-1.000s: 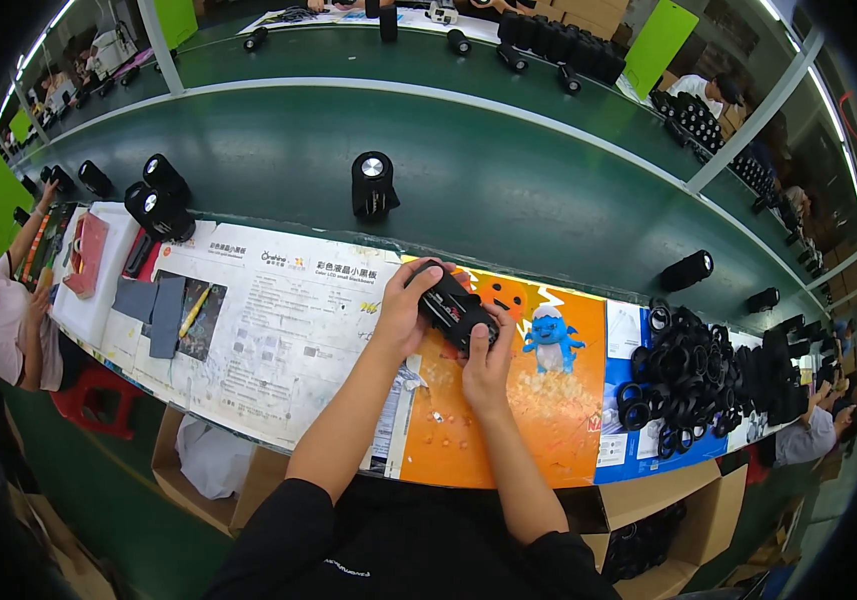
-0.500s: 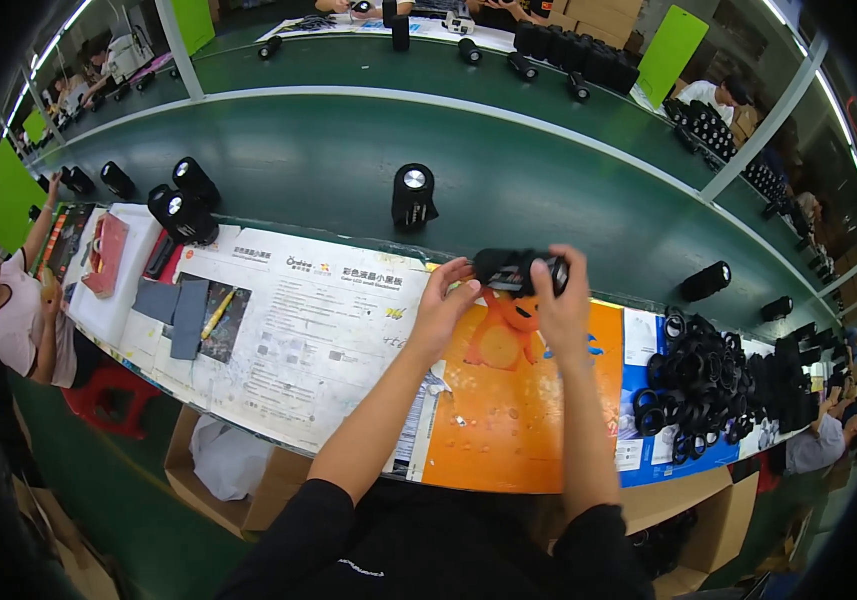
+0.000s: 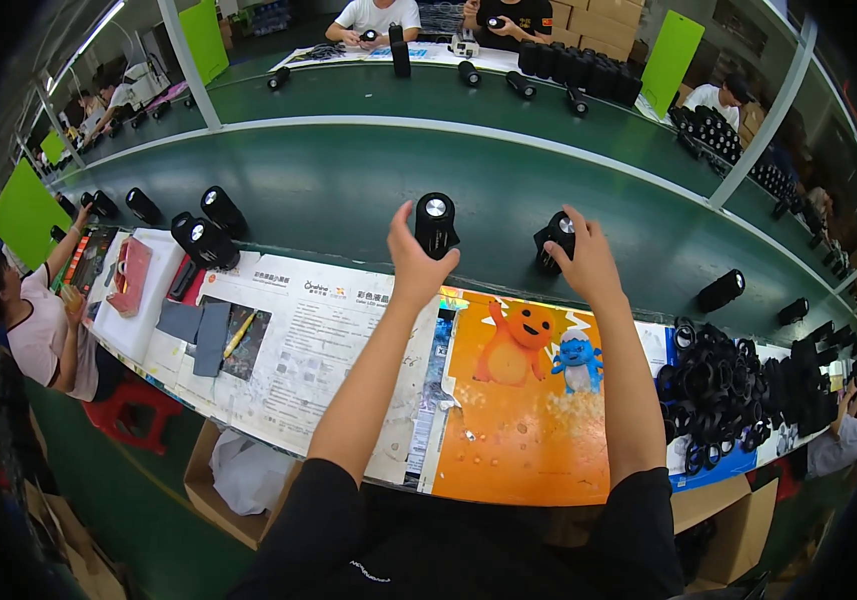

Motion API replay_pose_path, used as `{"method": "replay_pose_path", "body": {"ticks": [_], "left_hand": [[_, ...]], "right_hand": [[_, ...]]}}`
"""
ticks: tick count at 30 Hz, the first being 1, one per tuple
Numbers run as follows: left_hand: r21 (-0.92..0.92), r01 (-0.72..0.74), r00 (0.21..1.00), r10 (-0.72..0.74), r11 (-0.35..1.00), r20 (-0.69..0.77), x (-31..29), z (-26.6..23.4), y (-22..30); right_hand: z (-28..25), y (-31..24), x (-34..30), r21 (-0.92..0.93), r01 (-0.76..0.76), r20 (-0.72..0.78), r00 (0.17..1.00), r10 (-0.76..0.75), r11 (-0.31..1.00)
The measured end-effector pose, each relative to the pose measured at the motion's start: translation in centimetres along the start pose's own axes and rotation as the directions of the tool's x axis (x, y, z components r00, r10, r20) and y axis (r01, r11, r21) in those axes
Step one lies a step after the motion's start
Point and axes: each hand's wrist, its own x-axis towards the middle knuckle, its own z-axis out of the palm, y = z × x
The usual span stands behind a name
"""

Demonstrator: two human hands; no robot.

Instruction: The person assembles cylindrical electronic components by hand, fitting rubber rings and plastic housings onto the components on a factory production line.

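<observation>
The left hand (image 3: 410, 262) wraps around a black round speaker (image 3: 435, 224) that stands up on the green belt (image 3: 328, 190), just past the table's edge. The right hand (image 3: 583, 262) grips a second black speaker (image 3: 553, 240) there too, just beyond the orange poster (image 3: 518, 420).
</observation>
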Motion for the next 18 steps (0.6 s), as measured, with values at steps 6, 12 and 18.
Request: {"method": "replay_pose_path", "body": {"ticks": [6, 12, 18], "left_hand": [[-0.094, 0.115, 0.933, -0.076, 0.989, 0.351, 2.9, 1.7, -2.1], [0.041, 0.136, 0.928, -0.141, 0.99, 0.346, 3.6, 0.9, -1.7], [-0.498, 0.428, 0.891, -0.259, 0.754, 0.372, -2.4, -0.6, 2.5]], "right_hand": [[0.1, -0.7, -4.7, -0.028, 0.18, -0.31, 0.934, -0.179, 0.983], [1.5, -4.2, -11.8, 0.239, 0.261, -0.187, 0.958, -0.22, 0.935], [4.7, -7.0, -16.8, 0.44, 0.147, -0.128, 0.987, -0.1, 0.886]]}}
